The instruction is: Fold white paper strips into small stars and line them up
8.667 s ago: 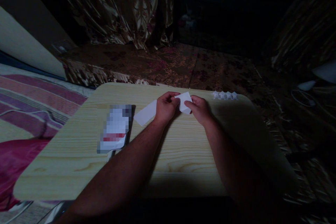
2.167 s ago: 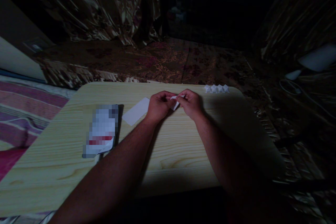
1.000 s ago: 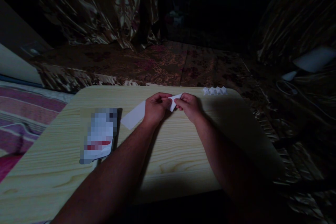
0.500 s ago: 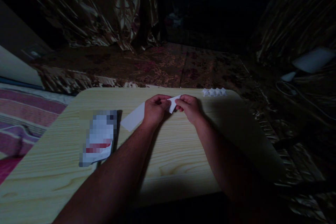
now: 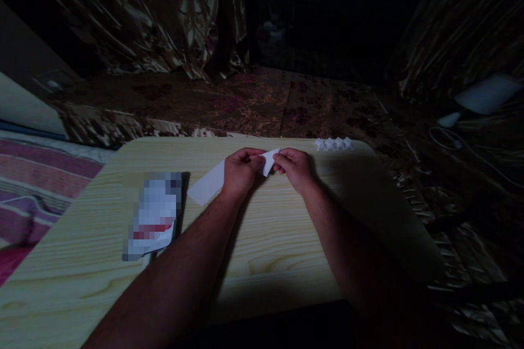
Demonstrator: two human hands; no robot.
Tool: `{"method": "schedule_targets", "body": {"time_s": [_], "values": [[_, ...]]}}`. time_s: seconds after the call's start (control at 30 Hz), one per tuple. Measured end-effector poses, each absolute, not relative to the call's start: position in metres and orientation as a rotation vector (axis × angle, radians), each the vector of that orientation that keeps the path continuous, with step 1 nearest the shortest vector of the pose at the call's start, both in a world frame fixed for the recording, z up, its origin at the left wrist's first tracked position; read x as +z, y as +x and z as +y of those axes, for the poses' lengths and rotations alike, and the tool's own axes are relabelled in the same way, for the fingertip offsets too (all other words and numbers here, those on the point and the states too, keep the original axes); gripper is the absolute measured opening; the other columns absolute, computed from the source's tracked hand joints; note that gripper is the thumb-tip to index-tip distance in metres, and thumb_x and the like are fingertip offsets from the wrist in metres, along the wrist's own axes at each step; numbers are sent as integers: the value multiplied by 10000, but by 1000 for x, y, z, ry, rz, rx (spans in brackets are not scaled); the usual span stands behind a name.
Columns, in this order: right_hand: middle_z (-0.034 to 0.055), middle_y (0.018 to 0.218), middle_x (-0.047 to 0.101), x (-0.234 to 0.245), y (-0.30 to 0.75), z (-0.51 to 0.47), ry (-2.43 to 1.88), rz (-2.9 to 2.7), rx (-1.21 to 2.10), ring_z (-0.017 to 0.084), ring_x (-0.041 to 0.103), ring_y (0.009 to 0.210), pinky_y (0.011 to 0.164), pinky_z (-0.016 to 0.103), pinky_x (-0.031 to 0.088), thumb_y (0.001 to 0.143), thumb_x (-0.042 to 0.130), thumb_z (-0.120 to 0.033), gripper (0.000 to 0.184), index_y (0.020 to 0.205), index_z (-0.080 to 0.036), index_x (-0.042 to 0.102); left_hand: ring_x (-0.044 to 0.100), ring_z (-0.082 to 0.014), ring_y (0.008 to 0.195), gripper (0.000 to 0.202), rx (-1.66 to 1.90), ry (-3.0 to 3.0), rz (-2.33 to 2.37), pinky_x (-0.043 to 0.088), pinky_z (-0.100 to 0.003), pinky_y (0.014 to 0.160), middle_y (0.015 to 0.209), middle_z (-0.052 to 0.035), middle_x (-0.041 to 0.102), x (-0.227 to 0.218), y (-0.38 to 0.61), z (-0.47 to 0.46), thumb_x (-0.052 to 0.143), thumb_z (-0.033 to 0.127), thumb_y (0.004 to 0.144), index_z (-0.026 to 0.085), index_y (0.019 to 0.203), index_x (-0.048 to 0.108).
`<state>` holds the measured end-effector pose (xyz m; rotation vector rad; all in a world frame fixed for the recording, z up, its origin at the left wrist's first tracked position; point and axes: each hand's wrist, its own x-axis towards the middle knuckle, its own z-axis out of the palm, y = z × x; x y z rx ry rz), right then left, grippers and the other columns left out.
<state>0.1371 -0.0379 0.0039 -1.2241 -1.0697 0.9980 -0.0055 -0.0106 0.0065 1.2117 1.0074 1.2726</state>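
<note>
Clearly, paper (image 5: pixel 268 163) is pinched in left hand (image 5: pixel 239 170) and right hand (image 5: pixel 296 168) — likely light, easily creased, best held edgewise.

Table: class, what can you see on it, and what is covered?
On the table are a pixelated object, white paper and four stars in a row. The left hand covers the paper's right end; anything under the forearms or folded paper cannot be seen.
</note>
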Motion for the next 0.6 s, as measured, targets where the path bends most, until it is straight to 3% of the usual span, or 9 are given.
{"method": "schedule_targets", "body": {"time_s": [0.6], "values": [[-29,525,598,3,136,-37,-1205,-1003,989,81,499,459,459,206,353,708,670,-344,189,671,-175,594,552,-102,527,262,1268,1226,1012,435,-215,520,653,-23,663,6,-5,-11,745,276,619,135,840,737]]}}
